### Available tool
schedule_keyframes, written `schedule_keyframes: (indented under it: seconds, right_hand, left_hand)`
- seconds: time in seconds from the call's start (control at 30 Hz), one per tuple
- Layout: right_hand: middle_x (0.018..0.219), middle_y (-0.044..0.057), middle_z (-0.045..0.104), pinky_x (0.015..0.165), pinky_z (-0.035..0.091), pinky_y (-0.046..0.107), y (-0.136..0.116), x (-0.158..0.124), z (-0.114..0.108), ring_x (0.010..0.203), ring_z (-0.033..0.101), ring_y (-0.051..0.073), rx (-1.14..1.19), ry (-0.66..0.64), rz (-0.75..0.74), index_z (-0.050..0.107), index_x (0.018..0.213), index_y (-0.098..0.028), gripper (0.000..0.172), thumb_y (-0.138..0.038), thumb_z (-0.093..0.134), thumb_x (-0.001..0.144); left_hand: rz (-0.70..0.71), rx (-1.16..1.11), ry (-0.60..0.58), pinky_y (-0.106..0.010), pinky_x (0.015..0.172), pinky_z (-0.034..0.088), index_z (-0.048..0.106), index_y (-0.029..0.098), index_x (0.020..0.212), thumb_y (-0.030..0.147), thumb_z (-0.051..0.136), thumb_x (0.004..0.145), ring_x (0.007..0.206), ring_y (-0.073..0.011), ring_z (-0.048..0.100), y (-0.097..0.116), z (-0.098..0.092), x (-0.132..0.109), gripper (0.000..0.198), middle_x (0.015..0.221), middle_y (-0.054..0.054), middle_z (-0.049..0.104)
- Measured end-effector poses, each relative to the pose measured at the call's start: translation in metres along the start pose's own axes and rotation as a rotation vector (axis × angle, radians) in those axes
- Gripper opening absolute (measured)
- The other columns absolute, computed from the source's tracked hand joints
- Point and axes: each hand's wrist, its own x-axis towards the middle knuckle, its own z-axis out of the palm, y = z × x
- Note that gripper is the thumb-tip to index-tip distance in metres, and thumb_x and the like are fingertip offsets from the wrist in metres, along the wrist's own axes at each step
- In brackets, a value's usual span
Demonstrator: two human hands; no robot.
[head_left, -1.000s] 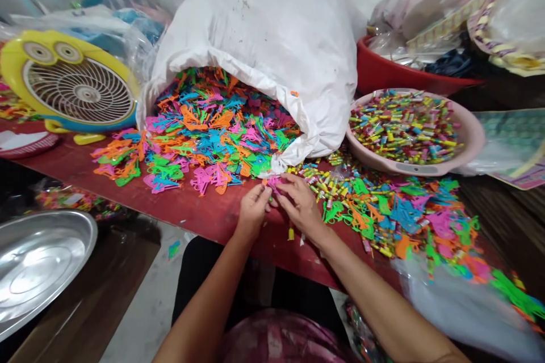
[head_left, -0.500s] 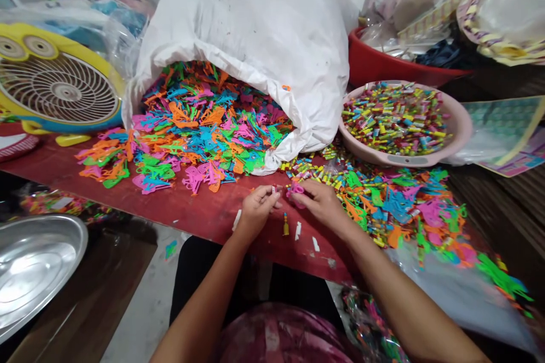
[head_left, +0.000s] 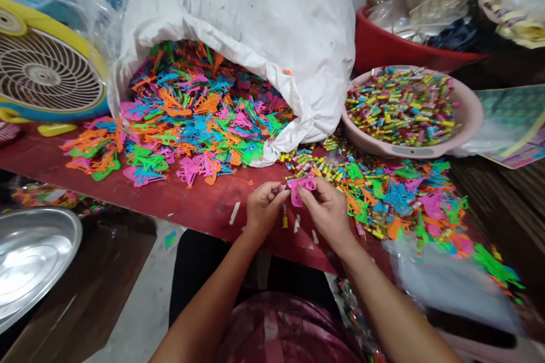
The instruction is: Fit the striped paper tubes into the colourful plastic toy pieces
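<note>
My left hand [head_left: 264,210] pinches a small tube [head_left: 282,187] at its fingertips, though the fingers hide most of it. My right hand [head_left: 326,212] grips a pink mesh-patterned plastic toy [head_left: 300,186], and the tube's end meets its left side. On the red table [head_left: 170,201] below my hands stands a small yellow tube [head_left: 284,216], with white paper strips [head_left: 297,223] around it. Colored plastic toys [head_left: 196,119] spill from a white sack [head_left: 255,11] just beyond my hands. Mixed toys and tubes [head_left: 395,198] lie to the right of my right hand.
A pink basin [head_left: 470,119] full of colored tubes stands at the right, with a red tub [head_left: 383,48] behind it. A yellow fan [head_left: 42,74] stands at the left. A steel tray [head_left: 29,261] sits below the table's near edge.
My hands have drawn closer, bringing the pink toy against the small tube. White strips have appeared on the table since the oldest frame. The view has shifted slightly.
</note>
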Motion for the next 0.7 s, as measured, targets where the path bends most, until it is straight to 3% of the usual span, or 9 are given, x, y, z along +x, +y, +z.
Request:
schedule_keyframes:
  seconds: [0.2,0.53,0.7]
  right_hand:
    - [0.068,-0.003,0.046,0.062,0.033,0.025,-0.0051,0.0012,0.0018,0.065,0.044,0.012,-0.082,-0.011,-0.094,0.049,0.073,-0.020,0.022,-0.022,0.055,0.093]
    - [0.071,-0.002,0.050,0.064,0.035,0.027,-0.0032,0.0026,0.0010,0.067,0.047,0.014,-0.117,-0.019,-0.118,0.048,0.073,-0.021,0.022,-0.024,0.054,0.095]
    - [0.074,0.001,0.053,0.066,0.036,0.028,-0.0033,0.0025,0.0009,0.069,0.048,0.016,-0.143,-0.041,-0.098,0.049,0.075,-0.022,0.021,-0.026,0.051,0.096]
  left_hand:
    - [0.030,0.026,-0.014,-0.021,0.054,0.037,0.071,0.018,0.094,0.033,0.065,0.085,0.054,-0.0090,0.045,-0.0052,-0.0018,0.0005,0.019,0.066,0.003,0.056]
    - [0.162,0.172,-0.022,-0.022,0.059,0.037,0.071,0.019,0.098,0.028,0.063,0.088,0.061,-0.0104,0.050,-0.0029,-0.0026,0.0000,0.016,0.075,0.001,0.059]
    - [0.164,0.195,-0.023,-0.023,0.059,0.038,0.071,0.019,0.098,0.032,0.062,0.089,0.061,-0.0112,0.051,0.0000,-0.0034,-0.0006,0.018,0.076,0.000,0.061]
